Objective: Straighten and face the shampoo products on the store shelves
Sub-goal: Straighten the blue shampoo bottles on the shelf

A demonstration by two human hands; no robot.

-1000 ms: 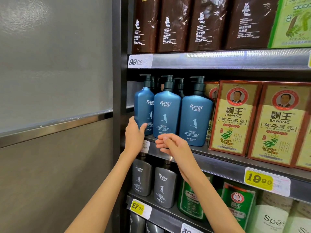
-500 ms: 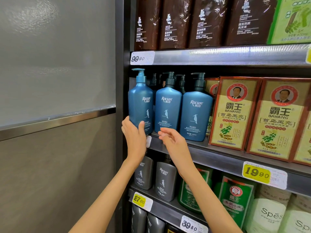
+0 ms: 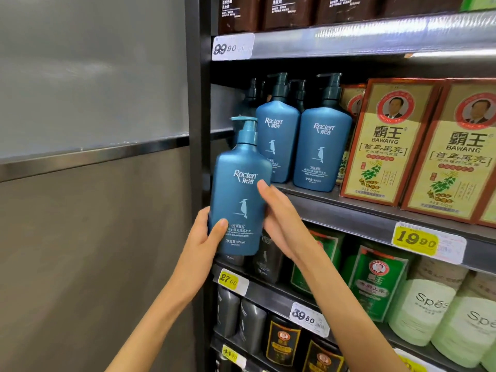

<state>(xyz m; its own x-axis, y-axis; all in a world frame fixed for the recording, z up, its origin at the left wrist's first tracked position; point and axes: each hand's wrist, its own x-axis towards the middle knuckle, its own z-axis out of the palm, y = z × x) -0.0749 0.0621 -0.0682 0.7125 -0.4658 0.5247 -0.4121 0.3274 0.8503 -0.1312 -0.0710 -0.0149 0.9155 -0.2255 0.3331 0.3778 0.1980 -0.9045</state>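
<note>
Left grip (image 3: 199,245) curled, right grip (image 3: 279,218) flat.

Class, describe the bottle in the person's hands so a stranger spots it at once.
Find the shelf with the 19.90 tag. Off its left end, the left hand grips a blue bottle, the right hand touching its side. Unlike the two shelved bottles, it is off the shelf with a light-blue pump, not dark.

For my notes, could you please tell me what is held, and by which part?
Blue Raclen bottle, lower body: left hand grips it, right hand touches its side.
</note>
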